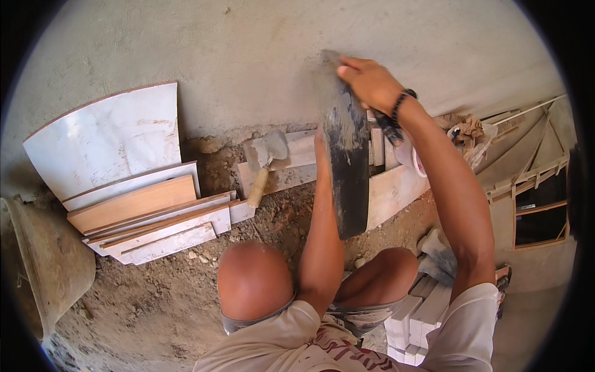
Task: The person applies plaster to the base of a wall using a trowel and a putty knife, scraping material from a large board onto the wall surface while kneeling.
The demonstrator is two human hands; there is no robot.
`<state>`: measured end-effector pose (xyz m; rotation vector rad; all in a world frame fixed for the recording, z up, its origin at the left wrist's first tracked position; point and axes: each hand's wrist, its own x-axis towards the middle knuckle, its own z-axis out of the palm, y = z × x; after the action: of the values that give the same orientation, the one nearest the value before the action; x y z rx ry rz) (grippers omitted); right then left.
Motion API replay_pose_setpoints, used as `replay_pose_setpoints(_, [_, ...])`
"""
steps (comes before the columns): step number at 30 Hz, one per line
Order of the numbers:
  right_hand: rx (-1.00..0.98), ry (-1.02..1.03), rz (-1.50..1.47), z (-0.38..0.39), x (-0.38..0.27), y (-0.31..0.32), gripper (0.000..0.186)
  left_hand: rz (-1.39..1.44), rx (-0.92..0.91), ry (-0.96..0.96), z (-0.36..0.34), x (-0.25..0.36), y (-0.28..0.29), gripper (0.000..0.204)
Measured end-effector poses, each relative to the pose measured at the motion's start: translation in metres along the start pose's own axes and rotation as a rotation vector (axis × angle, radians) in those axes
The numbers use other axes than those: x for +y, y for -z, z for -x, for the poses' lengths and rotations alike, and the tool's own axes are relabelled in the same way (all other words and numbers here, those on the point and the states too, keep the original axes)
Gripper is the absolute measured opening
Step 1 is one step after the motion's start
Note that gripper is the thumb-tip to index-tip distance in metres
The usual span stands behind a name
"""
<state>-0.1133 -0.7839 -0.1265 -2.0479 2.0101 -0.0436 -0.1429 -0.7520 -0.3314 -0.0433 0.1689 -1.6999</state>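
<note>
We see the right hand (pixel 370 84) closed around a tool (pixel 389 129), its dark handle poking out below the fist and its grey, smeared end up by the fingers; blur hides its exact shape. The left hand (pixel 320 146) is mostly hidden behind a long black board (pixel 351 186), so we cannot tell how its fingers are set. That board stands on a slight tilt between the two forearms, in front of the wall (pixel 248 68), with grey paste streaked over its upper half and its lower end bare. A black wristband (pixel 403 104) circles the right wrist.

Below the wall, left of the board, we find a trowel (pixel 258 187) with a wooden handle, its grey blade lying on pale planks (pixel 300 144). Farther left, a stack of panels (pixel 118 130), mostly white with one tan piece, leans against the wall. At the left edge we see a wide, dirty tub (pixel 59 260).

To the right, a white container (pixel 406 155) shows partly behind the right forearm, with a crumpled brown cloth (pixel 466 129) beyond it. Pale blocks (pixel 412 322) are piled beside the right knee (pixel 393 266), on the dirt floor (pixel 161 304).
</note>
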Motion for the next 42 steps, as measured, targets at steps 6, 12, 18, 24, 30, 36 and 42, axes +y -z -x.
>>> replay_pose_setpoints(6, [0.135,0.197,0.046,0.067,0.076,0.043,0.054,-0.023,0.038,-0.014,0.019,0.005,-0.023,0.027])
replay_pose_setpoints(12, [-0.114,0.267,0.316,0.175,0.086,-0.004,0.051,0.021,0.107,-0.079,0.018,0.012,-0.010,0.022])
replay_pose_setpoints(18, [-0.006,0.272,0.241,0.118,0.086,-0.024,0.047,0.025,0.106,-0.106,0.019,0.002,-0.015,0.020])
replay_pose_setpoints(24, [0.139,0.064,-0.018,0.001,0.086,0.023,0.054,-0.185,0.024,-0.089,0.012,-0.028,0.005,0.027])
replay_pose_setpoints(30, [0.118,0.395,0.007,0.099,0.084,0.024,0.050,0.268,0.007,-0.030,0.020,0.010,-0.005,0.034])
replay_pose_setpoints(36, [-0.142,0.330,0.293,0.196,0.090,-0.023,0.053,0.110,0.074,-0.062,0.020,0.018,0.003,0.037])
replay_pose_setpoints(42, [-0.103,0.281,0.336,0.187,0.098,-0.038,0.051,0.105,0.136,0.014,0.038,0.010,-0.023,0.040])
